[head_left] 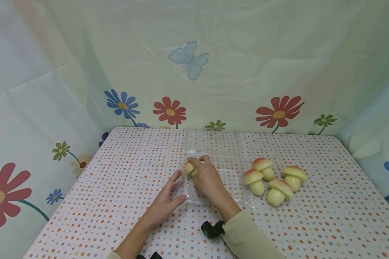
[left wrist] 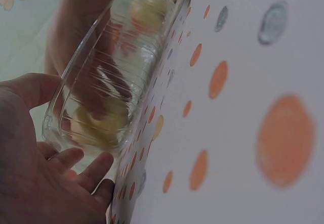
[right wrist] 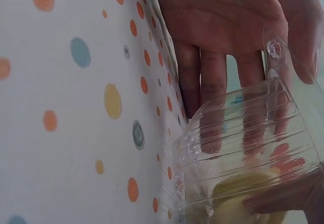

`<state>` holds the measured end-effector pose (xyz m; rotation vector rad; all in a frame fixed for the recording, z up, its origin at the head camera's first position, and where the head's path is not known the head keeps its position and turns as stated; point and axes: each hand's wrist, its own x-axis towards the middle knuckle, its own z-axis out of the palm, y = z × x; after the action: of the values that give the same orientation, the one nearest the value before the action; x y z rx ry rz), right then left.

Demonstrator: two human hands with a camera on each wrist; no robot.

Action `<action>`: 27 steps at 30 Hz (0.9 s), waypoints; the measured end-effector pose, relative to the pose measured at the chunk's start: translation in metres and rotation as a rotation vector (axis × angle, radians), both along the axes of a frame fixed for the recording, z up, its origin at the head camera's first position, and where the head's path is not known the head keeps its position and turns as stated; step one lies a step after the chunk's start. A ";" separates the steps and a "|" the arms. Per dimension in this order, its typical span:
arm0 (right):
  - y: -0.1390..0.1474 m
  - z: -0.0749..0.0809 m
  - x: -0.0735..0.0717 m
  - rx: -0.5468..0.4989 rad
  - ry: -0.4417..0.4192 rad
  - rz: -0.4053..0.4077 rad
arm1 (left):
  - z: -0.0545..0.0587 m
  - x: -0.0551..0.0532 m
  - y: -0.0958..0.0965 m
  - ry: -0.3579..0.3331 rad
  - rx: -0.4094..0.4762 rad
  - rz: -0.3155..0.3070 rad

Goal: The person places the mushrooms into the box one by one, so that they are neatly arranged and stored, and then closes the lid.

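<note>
A clear plastic clamshell container lies with its lid folded back on the far side. Inside its left part, my right hand pinches a yellow toy mushroom with a reddish cap; the fingers partly hide it. My left hand is at the container's left side. In the left wrist view, the left thumb touches the container's rim while the fingers extend loosely beside the wall. Through the plastic in the right wrist view, the mushroom appears under the right fingers.
Several similar mushrooms lie grouped on the table right of the container. A dotted cloth covers the table. Behind it hangs a flower-printed curtain. A black wrist device sits at the right cuff.
</note>
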<state>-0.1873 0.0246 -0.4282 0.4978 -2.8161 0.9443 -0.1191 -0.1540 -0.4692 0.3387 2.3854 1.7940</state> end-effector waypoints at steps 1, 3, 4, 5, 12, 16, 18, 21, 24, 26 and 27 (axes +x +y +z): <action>0.000 0.000 0.000 0.002 0.000 -0.001 | 0.000 0.000 0.000 0.000 -0.001 0.001; 0.000 0.001 0.000 0.009 0.001 -0.006 | 0.000 0.000 0.000 -0.002 -0.002 0.003; 0.000 0.001 0.001 0.013 0.001 -0.008 | 0.000 0.000 0.000 -0.004 -0.001 0.004; 0.000 0.001 0.001 0.017 0.000 -0.010 | 0.000 0.001 0.000 -0.005 -0.001 0.005; 0.001 0.003 0.001 0.021 -0.007 -0.017 | 0.001 0.001 0.001 -0.012 0.001 0.007; 0.002 0.003 0.001 0.014 -0.011 -0.020 | 0.001 0.000 0.002 -0.008 0.001 0.005; 0.003 0.003 0.002 0.015 -0.015 -0.025 | 0.000 0.001 0.001 -0.009 -0.002 0.007; 0.003 0.004 0.002 0.018 -0.021 -0.040 | 0.000 0.001 0.001 -0.006 -0.005 0.009; 0.004 0.007 0.003 0.023 -0.028 -0.056 | 0.000 0.001 0.001 -0.003 -0.004 0.013; 0.005 0.009 0.005 0.025 -0.030 -0.062 | 0.000 0.001 0.002 -0.001 -0.003 0.016; 0.005 0.010 0.005 0.027 -0.029 -0.063 | 0.000 0.000 0.001 -0.001 -0.004 0.018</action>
<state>-0.1824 0.0297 -0.4178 0.3989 -2.8557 0.9093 -0.1186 -0.1525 -0.4693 0.3174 2.3990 1.7961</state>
